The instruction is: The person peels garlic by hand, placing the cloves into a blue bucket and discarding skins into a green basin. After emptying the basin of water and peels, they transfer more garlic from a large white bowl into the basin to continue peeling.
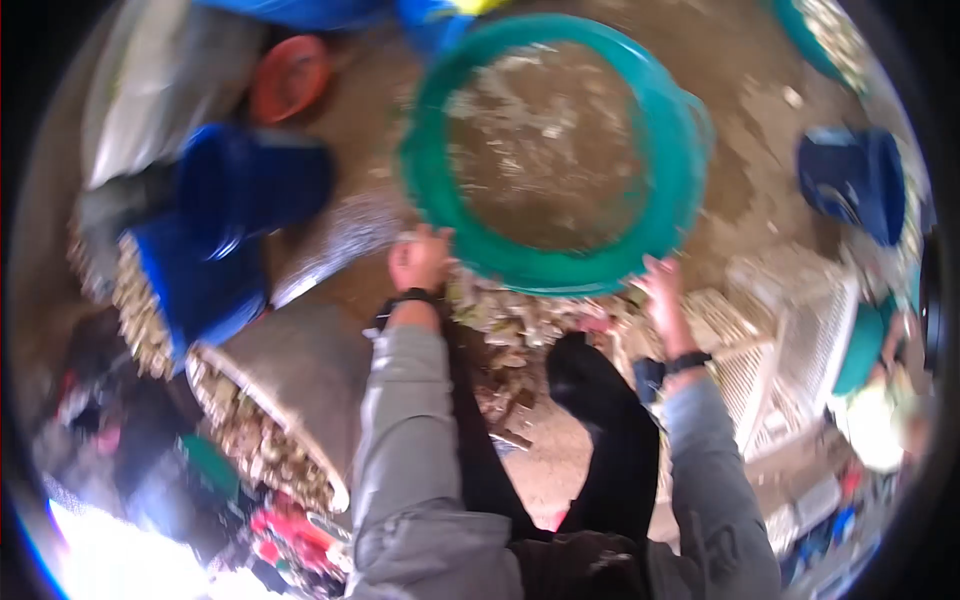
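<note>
A large round green tub point(675, 160) with brownish, pale-flecked contents stands in front of me. At its near left rim is my left hand point(422, 260), its fingers closed on the edge. My right hand point(660, 285) is at the near right rim, with fingers spread against or just beside it; blur hides the exact contact. Pale scraps point(510, 320) lie in a heap below the tub, between my arms and near my feet.
Blue buckets point(250, 190) stand at left, near a red basin point(290, 80) and a tipped basket point(300, 375) of pale pieces. Another blue bucket point(850, 180) and white crates point(800, 330) are at right. A co-worker point(885, 400) is at the far right.
</note>
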The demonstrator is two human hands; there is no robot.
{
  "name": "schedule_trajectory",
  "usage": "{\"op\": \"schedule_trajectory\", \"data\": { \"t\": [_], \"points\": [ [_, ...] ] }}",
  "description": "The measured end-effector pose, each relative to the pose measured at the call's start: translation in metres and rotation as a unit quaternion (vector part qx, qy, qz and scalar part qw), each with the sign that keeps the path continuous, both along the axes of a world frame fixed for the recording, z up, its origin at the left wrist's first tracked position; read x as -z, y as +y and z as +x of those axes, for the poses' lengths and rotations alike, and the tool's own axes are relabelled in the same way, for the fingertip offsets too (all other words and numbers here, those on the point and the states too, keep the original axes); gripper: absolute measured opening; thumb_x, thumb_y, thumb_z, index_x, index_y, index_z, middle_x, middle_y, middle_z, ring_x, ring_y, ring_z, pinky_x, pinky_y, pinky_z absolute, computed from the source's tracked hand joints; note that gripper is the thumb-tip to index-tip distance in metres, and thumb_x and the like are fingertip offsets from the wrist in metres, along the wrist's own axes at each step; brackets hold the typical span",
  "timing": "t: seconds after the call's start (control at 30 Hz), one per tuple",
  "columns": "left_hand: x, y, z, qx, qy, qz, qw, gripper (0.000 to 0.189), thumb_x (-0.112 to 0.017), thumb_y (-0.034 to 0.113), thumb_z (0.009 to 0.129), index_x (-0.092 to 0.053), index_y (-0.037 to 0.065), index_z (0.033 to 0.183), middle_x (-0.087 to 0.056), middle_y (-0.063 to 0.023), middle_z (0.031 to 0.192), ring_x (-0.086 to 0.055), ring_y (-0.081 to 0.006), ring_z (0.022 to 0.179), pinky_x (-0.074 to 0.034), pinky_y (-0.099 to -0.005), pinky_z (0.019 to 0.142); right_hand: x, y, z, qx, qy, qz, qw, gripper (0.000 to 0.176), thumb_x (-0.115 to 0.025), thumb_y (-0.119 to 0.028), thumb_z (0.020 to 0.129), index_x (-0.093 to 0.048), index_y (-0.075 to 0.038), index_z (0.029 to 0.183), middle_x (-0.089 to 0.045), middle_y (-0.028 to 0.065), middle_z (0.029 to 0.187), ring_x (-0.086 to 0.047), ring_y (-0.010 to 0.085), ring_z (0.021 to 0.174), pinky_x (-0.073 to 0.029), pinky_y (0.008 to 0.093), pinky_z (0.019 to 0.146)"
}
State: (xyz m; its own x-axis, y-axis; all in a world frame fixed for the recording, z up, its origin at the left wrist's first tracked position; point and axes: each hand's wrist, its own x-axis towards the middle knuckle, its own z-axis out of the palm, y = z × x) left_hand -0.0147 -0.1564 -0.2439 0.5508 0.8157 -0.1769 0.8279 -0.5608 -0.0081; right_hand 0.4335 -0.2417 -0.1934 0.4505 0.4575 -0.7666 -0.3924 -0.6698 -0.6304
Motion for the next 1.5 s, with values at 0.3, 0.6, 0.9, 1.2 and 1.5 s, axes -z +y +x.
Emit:
{"op": "schedule_trajectory", "data": {
  "t": [0.3,0.6,0.9,1.2,1.5],
  "points": [
    [-0.054,-0.075,0.083,-0.681,-0.363,-0.291,0.566,0.05,-0.064,0.029,0.08,-0.044,0.002,0.117,-0.063,-0.0205,0.091,-0.066,-0.0299,0.076,-0.053,-0.0386,0.06,-0.029,0.003,0.054,-0.111,0.015,-0.041,0.993,0.016,-0.054,-0.011,0.089,-0.049,-0.01,0.105,-0.058,0.0038,0.083,-0.053,0.0114,0.055,-0.047,0.0284,0.049],
    [-0.031,-0.087,0.07,-0.674,-0.41,-0.269,0.552,0.04,-0.061,0.018,0.082,-0.043,0.006,0.115,-0.063,-0.0149,0.084,-0.066,-0.0272,0.07,-0.054,-0.0377,0.053,-0.046,0.026,0.032,-0.191,-0.038,-0.089,0.977,0.023,-0.066,-0.024,0.082,-0.053,-0.014,0.099,-0.059,-0.0026,0.084,-0.053,0.0079,0.061,-0.04,0.0214,0.049],
    [-0.002,-0.11,0.045,-0.67,-0.432,-0.296,0.526,0.054,-0.059,0.022,0.084,-0.034,0.008,0.13,-0.06,-0.016,0.085,-0.064,-0.0295,0.074,-0.053,-0.0391,0.057,-0.088,0.041,-0.035,-0.185,-0.153,0.04,0.97,0.019,-0.062,-0.018,0.084,-0.058,-0.009,0.101,-0.061,-0.0015,0.09,-0.052,0.0072,0.076,-0.04,0.0259,0.061],
    [-0.011,-0.094,0.031,-0.679,-0.508,-0.362,0.387,0.036,-0.052,0.022,0.09,-0.042,0.015,0.125,-0.062,-0.004,0.091,-0.061,-0.014,0.064,-0.052,-0.0291,0.048,-0.153,0.083,-0.097,-0.188,-0.175,0.177,0.95,0.022,-0.061,-0.01,0.083,-0.057,-0.005,0.104,-0.06,0.0016,0.098,-0.053,0.0094,0.086,-0.04,0.0261,0.078],
    [-0.009,-0.095,0.043,-0.706,-0.523,-0.372,0.3,0.03,-0.052,0.017,0.09,-0.048,0.012,0.119,-0.061,-0.0054,0.078,-0.055,-0.0129,0.047,-0.047,-0.0273,0.037,-0.2,0.131,-0.155,-0.233,-0.174,0.212,0.933,0.019,-0.062,-0.01,0.082,-0.057,-0.006,0.1,-0.06,-0.0003,0.091,-0.053,0.0078,0.08,-0.041,0.0246,0.071]
  ]
}}
